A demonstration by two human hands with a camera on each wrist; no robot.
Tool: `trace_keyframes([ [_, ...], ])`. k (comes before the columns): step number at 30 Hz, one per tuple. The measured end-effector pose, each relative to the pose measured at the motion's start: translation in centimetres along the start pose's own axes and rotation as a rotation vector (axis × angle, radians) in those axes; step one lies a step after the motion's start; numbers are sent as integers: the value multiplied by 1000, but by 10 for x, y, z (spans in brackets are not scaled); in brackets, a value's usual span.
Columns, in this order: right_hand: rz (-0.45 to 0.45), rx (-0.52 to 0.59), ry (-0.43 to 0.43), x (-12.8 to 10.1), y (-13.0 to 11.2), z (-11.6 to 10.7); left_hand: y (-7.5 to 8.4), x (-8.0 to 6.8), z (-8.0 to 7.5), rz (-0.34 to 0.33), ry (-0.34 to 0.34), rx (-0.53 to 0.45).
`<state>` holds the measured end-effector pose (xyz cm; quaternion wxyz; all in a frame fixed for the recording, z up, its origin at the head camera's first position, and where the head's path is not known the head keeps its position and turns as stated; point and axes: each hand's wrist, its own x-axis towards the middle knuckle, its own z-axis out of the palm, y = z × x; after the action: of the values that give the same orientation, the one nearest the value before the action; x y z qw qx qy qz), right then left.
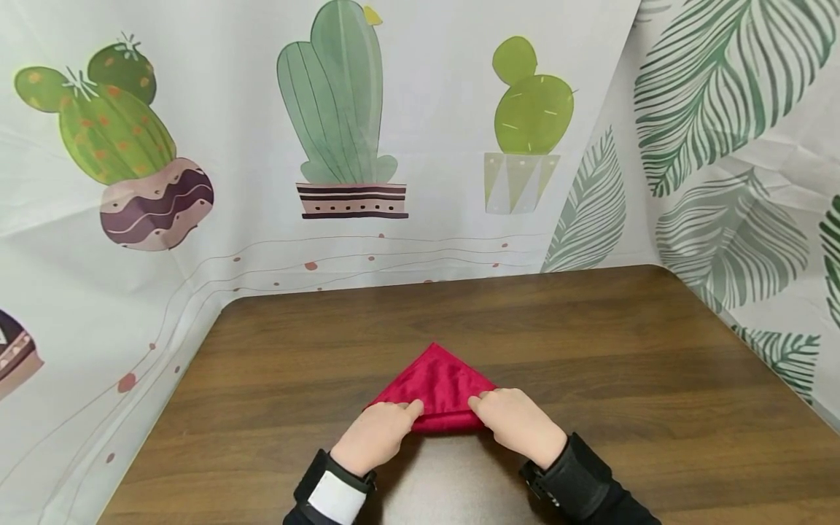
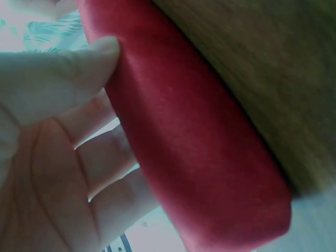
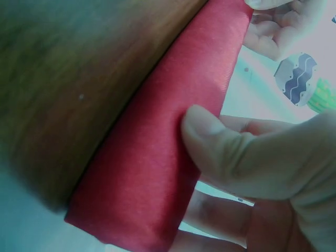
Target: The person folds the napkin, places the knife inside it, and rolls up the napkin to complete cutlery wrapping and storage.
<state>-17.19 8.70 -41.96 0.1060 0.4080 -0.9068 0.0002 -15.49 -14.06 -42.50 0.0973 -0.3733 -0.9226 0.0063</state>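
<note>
Cloth: red cloth [image 1: 436, 386] folded to a triangle, lying near the near edge of the table [image 1: 590, 328], its point toward the far side.
Left hand: left hand [image 1: 377, 434] holds the near folded edge at the left; the left wrist view shows the thumb [image 2: 68, 68] on top and fingers beneath, so the grip is a pinch on the cloth.
Right hand: right hand [image 1: 518, 423] holds the same edge at the right; the right wrist view shows the thumb [image 3: 226, 142] pressed on the fabric with fingers under it, also a pinch.
Edge state: near edge lifted slightly off the wood in both wrist views; far point flat on the table.
Risk, layers: smooth fabric held by thumb pressure alone; layers may slide apart and the fold go crooked.
Risk, uneven pull: if one hand leads, the triangle would likely skew and its point drift off centre.
Risk, slip: cloth sits close to the near edge; a pull toward the person could drag it off.
Surroundings: cactus-print curtain [image 1: 328, 146] behind and at the sides, well apart from the hands.
</note>
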Motion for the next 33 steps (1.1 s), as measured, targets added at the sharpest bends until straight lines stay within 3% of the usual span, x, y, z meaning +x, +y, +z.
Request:
trace_keyframes([
  [9, 36, -16, -11, 0, 1, 8, -9, -3, -5, -61, -106, -236],
  [15, 53, 3, -25, 0, 2, 8, -12, -5, -8, -113, -164, -264],
  [21, 82, 100, -68, 2, 4, 6, -13, -5, -10, -166, -209, -307],
  [26, 96, 122, -64, 1, 5, 6, -15, -5, -8, -167, -186, -332],
  [33, 86, 97, 7, 0, 6, 7, -17, -6, -6, -146, -167, -292],
])
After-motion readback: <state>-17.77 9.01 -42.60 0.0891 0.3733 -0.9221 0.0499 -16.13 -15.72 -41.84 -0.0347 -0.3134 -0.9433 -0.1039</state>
